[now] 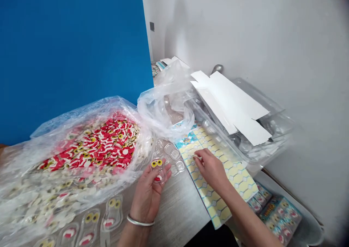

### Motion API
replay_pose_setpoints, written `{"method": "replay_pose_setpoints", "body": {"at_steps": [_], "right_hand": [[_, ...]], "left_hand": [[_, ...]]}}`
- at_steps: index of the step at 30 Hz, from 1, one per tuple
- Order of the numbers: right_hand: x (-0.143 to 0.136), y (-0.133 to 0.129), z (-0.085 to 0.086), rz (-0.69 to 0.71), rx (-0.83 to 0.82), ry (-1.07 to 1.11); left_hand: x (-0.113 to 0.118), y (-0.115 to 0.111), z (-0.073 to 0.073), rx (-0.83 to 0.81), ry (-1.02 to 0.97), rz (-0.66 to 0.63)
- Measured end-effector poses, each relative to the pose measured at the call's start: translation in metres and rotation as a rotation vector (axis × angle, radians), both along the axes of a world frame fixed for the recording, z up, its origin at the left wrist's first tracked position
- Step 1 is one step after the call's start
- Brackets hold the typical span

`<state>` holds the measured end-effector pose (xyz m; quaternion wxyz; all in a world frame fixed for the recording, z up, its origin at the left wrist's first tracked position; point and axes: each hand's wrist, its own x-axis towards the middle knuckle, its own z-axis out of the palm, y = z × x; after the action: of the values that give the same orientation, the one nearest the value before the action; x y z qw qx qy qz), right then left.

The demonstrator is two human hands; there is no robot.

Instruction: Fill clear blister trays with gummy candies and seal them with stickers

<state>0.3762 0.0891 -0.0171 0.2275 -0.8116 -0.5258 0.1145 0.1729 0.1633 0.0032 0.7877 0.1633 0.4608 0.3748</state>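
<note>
One clear case (pixel 161 170) sits in my left hand (pixel 145 196), above the table (pixel 180 207), between the plastic bag (pixel 68 120) and the yellow sheet (pixel 242 178). It is better, I think, to hold this case nearly level and press lightly, so the yellow eyes (pixel 156 163) and the red mouth (pixel 157 179) do not slide. My left thumb and fingers are closed on the case. My right hand (pixel 214 167), over the sheet, has thumb and forefinger nearly together, pinching a small pale piece (pixel 196 157); its exact kind I cannot tell.
</note>
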Motion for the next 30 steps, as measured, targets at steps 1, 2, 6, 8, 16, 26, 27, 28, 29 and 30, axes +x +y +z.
{"method": "replay_pose_setpoints", "body": {"at_steps": [1,2,6,8,16,26,27,28,29,30], "right_hand": [[0.01,0.0,-0.003,-0.045,-0.037,-0.048],[0.018,0.001,-0.004,-0.069,-0.063,-0.076],[0.029,0.02,-0.001,-0.024,-0.018,-0.092],[0.029,0.045,0.003,0.045,0.073,-0.1],[0.054,0.175,0.02,0.149,-0.014,0.009],[0.043,0.049,0.019,0.289,-0.122,0.053],[0.042,0.036,0.013,0.243,-0.143,-0.016],[0.043,0.026,0.006,0.203,-0.159,-0.065],[0.045,0.019,0.001,0.172,-0.168,-0.093],[0.047,0.016,-0.004,0.147,-0.172,-0.108]], "left_hand": [[0.001,0.001,-0.001,0.002,0.009,-0.004],[0.002,0.001,-0.001,0.006,0.017,-0.006],[0.006,0.003,-0.004,0.007,0.051,-0.001],[0.01,0.003,-0.006,0.001,0.055,0.006],[0.016,0.012,-0.003,-0.048,0.042,0.025],[0.017,0.015,-0.008,-0.015,0.034,-0.045],[0.018,0.013,-0.007,-0.011,0.033,-0.056],[0.019,0.011,-0.007,-0.009,0.036,-0.064],[0.02,0.009,-0.006,-0.009,0.039,-0.068],[0.021,0.007,-0.005,-0.011,0.043,-0.07]]}}
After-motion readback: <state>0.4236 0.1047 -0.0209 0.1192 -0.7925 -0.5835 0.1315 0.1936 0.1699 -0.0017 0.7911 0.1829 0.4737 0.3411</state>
